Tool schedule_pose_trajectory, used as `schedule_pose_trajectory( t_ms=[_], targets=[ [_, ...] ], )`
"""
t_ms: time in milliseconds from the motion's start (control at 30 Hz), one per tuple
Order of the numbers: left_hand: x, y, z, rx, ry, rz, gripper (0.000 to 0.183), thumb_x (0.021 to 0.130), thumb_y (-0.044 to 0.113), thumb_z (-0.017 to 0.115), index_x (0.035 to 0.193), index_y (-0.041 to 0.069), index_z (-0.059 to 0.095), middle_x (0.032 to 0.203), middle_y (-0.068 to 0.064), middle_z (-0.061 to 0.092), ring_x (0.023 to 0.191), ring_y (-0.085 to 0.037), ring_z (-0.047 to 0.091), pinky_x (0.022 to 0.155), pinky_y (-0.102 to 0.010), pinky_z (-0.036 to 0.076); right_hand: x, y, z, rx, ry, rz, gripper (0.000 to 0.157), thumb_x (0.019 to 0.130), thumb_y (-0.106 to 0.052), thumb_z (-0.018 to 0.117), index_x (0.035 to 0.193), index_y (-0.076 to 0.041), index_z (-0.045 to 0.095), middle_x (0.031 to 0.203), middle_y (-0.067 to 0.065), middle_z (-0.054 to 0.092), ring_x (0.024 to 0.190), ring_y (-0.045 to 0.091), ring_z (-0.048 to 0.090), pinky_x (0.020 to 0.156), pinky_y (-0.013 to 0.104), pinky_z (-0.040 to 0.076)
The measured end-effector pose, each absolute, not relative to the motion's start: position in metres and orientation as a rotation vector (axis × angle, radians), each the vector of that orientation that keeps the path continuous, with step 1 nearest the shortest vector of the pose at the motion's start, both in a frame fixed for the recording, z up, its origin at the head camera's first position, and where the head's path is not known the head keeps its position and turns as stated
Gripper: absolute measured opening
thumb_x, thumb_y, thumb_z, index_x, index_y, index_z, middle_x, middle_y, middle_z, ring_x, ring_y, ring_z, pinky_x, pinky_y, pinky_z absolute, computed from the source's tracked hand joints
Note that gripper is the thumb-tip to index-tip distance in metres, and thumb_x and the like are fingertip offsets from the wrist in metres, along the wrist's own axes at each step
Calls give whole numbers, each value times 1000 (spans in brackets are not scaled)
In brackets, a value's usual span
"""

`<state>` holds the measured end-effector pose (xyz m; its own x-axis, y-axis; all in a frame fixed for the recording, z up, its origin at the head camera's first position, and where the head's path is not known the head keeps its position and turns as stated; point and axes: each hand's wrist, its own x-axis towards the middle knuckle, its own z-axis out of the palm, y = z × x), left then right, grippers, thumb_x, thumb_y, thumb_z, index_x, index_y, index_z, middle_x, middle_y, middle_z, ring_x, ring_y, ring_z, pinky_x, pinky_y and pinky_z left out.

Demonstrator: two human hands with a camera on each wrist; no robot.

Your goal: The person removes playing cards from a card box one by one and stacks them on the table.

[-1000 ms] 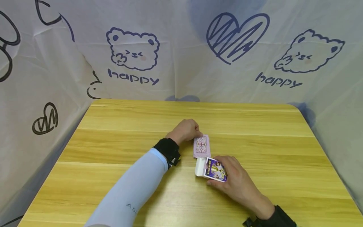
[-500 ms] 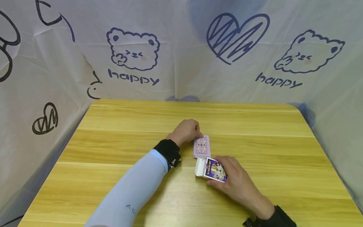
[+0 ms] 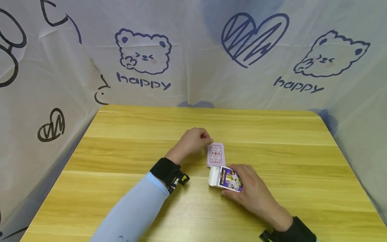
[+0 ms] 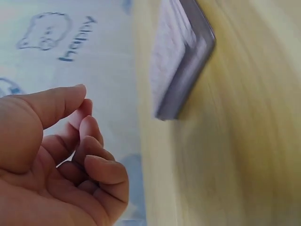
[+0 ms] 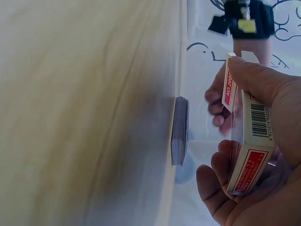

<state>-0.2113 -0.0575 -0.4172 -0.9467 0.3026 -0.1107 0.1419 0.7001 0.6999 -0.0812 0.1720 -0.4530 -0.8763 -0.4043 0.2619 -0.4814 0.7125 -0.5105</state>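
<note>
A stack of playing cards (image 3: pixel 216 154) with a pink patterned back lies face down on the wooden table, slightly fanned at its side in the left wrist view. My left hand (image 3: pixel 195 140) is just off the stack's far left corner, fingers loosely bent with nothing between them; in the left wrist view a gap separates the fingertips (image 4: pixel 81 89) from the cards. My right hand (image 3: pixel 252 188) grips a purple-and-white playing card box (image 3: pixel 230 179) between thumb and fingers. The box's white end flap (image 3: pixel 214 176) stands open toward the left, close to the stack's near edge.
The wooden table (image 3: pixel 121 161) reaches back to a white cloth (image 3: pixel 199 50) with drawn bears, hearts and "happy" lettering. More cloth hangs at the left and right sides. A black wrist camera strap is on each wrist.
My left hand has let go of the stack's far corner and drawn a little back to the left. The right hand keeps its hold on the card box, nearly still.
</note>
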Motion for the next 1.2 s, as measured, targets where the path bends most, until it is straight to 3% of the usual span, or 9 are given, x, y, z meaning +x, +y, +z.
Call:
schedule_pose_trajectory(
  t_ms=[567,933,1200],
  targets=[
    [-119,-64,-424,351,2453,1308,11,86,31,69,80,21,69,78,5,66,69,-15,55,60,-29,43,-87,166,-450,744,-2774,902,75,70,-45,84,130,-13,50,124,4,56,111,18,49,90,43,48],
    [-103,-62,-446,244,2413,1372,28,81,42,74,75,17,63,71,2,59,63,-15,50,54,-29,38,-83,159,-450,765,-2780,947,79,69,-45,84,132,-15,48,125,2,55,110,16,48,87,41,49],
    [-101,-62,-448,259,2369,1400,24,84,33,71,73,14,62,68,3,58,59,-13,48,51,-27,36,-82,156,-450,820,-2738,933,77,68,-42,85,129,-13,50,124,4,56,112,16,48,91,42,48]
  ],
)
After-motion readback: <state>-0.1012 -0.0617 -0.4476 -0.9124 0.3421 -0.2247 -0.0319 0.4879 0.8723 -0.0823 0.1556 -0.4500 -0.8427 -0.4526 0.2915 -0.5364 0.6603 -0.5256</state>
